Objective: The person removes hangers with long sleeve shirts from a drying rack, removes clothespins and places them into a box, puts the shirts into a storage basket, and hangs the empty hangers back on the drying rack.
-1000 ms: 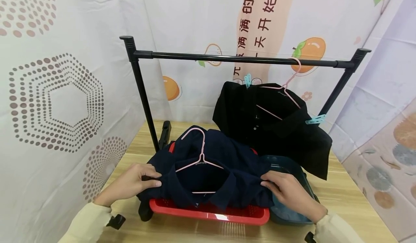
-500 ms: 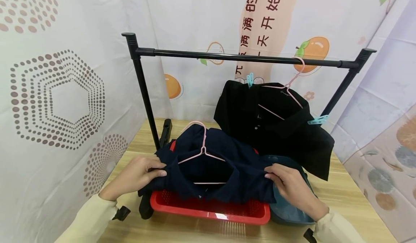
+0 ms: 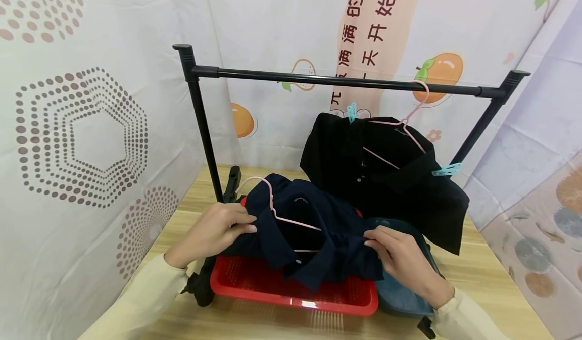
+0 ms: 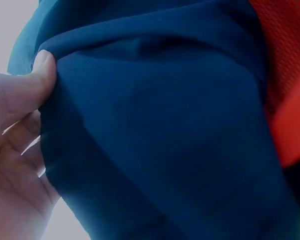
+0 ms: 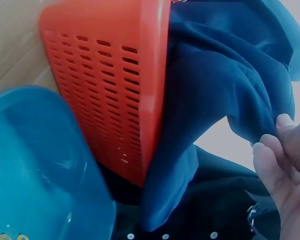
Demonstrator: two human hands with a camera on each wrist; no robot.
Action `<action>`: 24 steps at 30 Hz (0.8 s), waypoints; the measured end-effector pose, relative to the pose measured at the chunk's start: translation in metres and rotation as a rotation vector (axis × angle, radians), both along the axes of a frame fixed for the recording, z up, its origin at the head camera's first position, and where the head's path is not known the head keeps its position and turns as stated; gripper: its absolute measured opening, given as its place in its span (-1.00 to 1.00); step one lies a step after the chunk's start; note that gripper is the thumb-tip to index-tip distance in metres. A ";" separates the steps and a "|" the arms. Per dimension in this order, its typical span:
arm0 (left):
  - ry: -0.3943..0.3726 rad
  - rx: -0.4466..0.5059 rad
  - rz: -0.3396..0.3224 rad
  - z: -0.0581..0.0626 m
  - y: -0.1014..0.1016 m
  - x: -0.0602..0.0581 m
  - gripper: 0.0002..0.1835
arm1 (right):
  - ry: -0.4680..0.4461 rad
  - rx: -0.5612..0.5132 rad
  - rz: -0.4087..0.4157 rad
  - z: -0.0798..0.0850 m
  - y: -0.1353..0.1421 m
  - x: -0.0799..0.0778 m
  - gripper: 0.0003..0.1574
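A navy collared shirt [image 3: 313,259] lies over a red plastic basket [image 3: 291,297], its collar facing me. Inside its neck sits a pink clothes hanger [image 3: 297,223], the hook sticking out toward the upper left. My left hand [image 3: 218,234] pinches the shirt at the left shoulder, thumb on the cloth; the left wrist view shows this thumb [image 4: 44,67] on a fold. On the other side my right hand [image 3: 404,259] pinches the right shoulder between thumb and fingers. The right wrist view shows the sleeve [image 5: 204,95] drooping beside the basket's slotted wall.
A black clothes rack [image 3: 318,80] spans the table behind the basket. From its bar hangs a black shirt [image 3: 364,178] on a pink hanger, with light blue clothespins [image 3: 447,169] at its shoulders. A dark blue basin [image 3: 404,294] stands right of the basket.
My left hand has moved right and slightly up, bunching the shirt's left shoulder inward. The hanger's hook has tipped to the left, and more of the basket's left side shows. The right hand stays nearly in place.
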State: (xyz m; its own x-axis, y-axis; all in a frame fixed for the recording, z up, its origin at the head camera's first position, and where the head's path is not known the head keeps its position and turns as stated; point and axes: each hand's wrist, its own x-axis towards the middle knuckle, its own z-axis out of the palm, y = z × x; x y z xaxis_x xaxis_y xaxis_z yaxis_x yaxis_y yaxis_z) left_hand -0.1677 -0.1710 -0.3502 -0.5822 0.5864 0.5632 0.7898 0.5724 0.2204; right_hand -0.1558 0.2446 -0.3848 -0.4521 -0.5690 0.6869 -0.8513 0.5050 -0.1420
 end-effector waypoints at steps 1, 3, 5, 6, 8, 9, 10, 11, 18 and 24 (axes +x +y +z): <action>0.006 0.006 -0.006 0.003 0.002 -0.001 -0.88 | 0.003 0.000 0.001 0.001 -0.001 0.000 -0.81; 0.023 0.020 -0.022 0.009 0.008 -0.002 -0.90 | 0.021 0.006 0.006 0.004 -0.002 0.000 -0.87; 0.043 0.038 -0.035 0.015 0.012 -0.004 -0.90 | 0.041 0.012 0.009 0.007 -0.004 0.000 -0.85; 0.049 0.049 -0.039 0.017 0.014 -0.004 -0.89 | 0.051 0.015 0.008 0.009 -0.005 0.000 -0.82; 0.053 0.062 -0.036 0.021 0.017 -0.006 -0.87 | 0.068 0.016 0.006 0.012 -0.007 0.000 -0.77; 0.051 0.064 -0.026 0.023 0.018 -0.006 -0.86 | 0.073 0.014 0.003 0.013 -0.008 0.000 -0.76; 0.048 0.064 -0.015 0.023 0.019 -0.007 -0.86 | 0.077 0.011 0.000 0.014 -0.008 0.000 -0.75; 0.045 0.064 -0.002 0.024 0.020 -0.007 -0.86 | 0.079 0.008 -0.003 0.014 -0.009 0.000 -0.74; -0.001 0.108 0.038 0.019 0.016 -0.009 -0.84 | 0.041 -0.017 0.009 0.012 -0.011 0.003 -0.84; -0.057 0.157 0.010 0.023 0.002 -0.006 -0.78 | -0.010 -0.076 -0.002 0.016 0.003 -0.002 -0.65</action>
